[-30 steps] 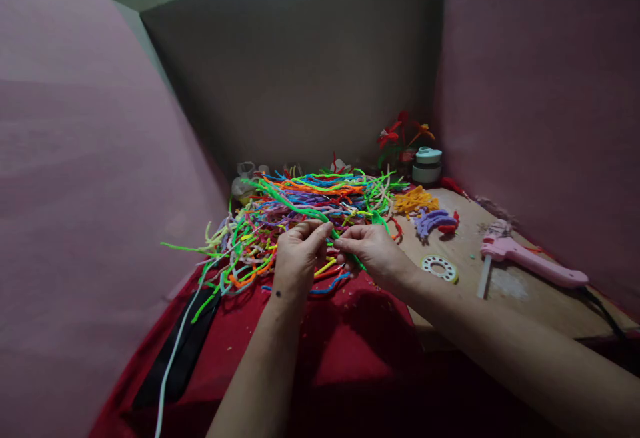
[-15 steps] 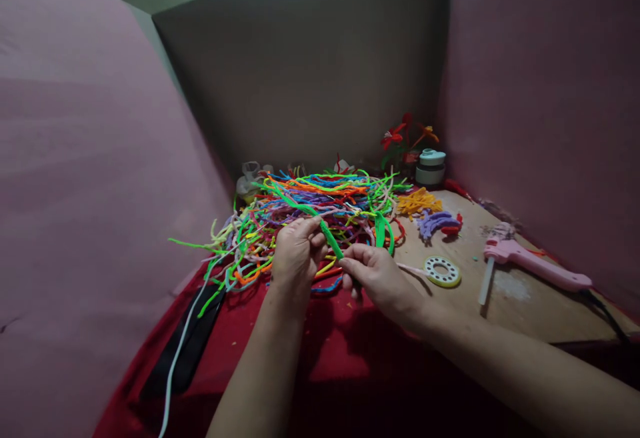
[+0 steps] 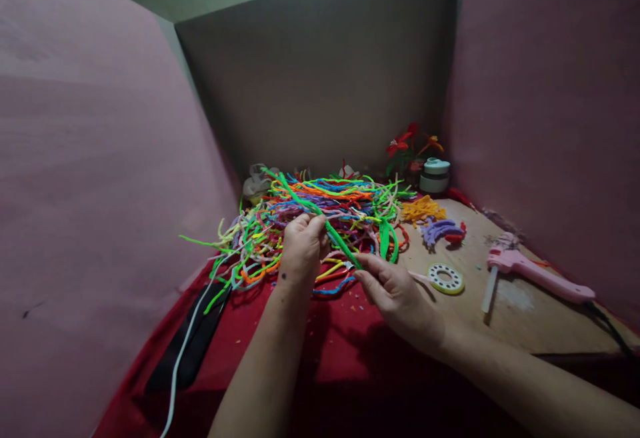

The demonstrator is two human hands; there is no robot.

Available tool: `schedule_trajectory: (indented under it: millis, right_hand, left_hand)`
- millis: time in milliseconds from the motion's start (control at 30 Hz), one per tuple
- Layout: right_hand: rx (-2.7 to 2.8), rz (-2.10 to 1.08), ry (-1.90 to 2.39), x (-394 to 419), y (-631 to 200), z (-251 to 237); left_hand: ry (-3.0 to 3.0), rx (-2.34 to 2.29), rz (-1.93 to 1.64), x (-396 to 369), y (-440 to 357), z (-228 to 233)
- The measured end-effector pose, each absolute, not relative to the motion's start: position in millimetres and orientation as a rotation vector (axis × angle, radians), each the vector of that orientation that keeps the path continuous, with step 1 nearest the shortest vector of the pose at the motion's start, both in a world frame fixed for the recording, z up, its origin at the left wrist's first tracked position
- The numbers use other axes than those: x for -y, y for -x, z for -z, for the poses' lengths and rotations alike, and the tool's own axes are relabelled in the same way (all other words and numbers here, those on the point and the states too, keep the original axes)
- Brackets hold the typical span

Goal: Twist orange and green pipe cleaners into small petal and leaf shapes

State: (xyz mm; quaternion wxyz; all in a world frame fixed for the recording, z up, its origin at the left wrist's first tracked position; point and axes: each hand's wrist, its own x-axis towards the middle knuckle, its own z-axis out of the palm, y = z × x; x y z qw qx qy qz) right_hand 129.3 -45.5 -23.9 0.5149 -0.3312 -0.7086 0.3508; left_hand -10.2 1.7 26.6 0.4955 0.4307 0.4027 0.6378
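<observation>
A bright green pipe cleaner strand [image 3: 341, 243], which looks doubled or twisted, is stretched between my two hands. My left hand [image 3: 305, 241] pinches it near the middle, and its far part runs up and left over the heap. At the near end, my right hand [image 3: 393, 291] grips it between thumb and fingers. Just behind my hands lies a large heap of colourful pipe cleaners [image 3: 325, 191], partly hidden by my left hand. A green leaf-like loop [image 3: 385, 241] rests at the heap's right side.
On the brown board [image 3: 520, 331] at right lie a pink glue gun [image 3: 543, 275], a tape roll [image 3: 446, 279], and orange [image 3: 424, 209] and purple [image 3: 439, 231] pieces. Red flowers [image 3: 400, 145] stand behind. A black flat object [image 3: 187, 341] and a white cable [image 3: 181, 358] lie left.
My right hand has moved down and right, away from my left hand, so a longer stretch of green strand shows between them. The view has shifted slightly.
</observation>
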Motion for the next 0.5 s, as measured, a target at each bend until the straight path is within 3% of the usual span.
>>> schedule_trajectory:
  millis: [333,400,500]
  right_hand:
    - [1.112,-1.455,0.826,52,-117,37]
    - [1.207,-1.411,0.894,56,-123,33]
    - [1.545,-1.02,1.051,47,-135,16]
  left_hand:
    - [-1.047,-1.022,-1.654,-7,6,-17]
    - [-1.069,-1.032,-1.606,-6,10,-17]
    - [-1.109,-1.009,-1.515,-4,18,-18]
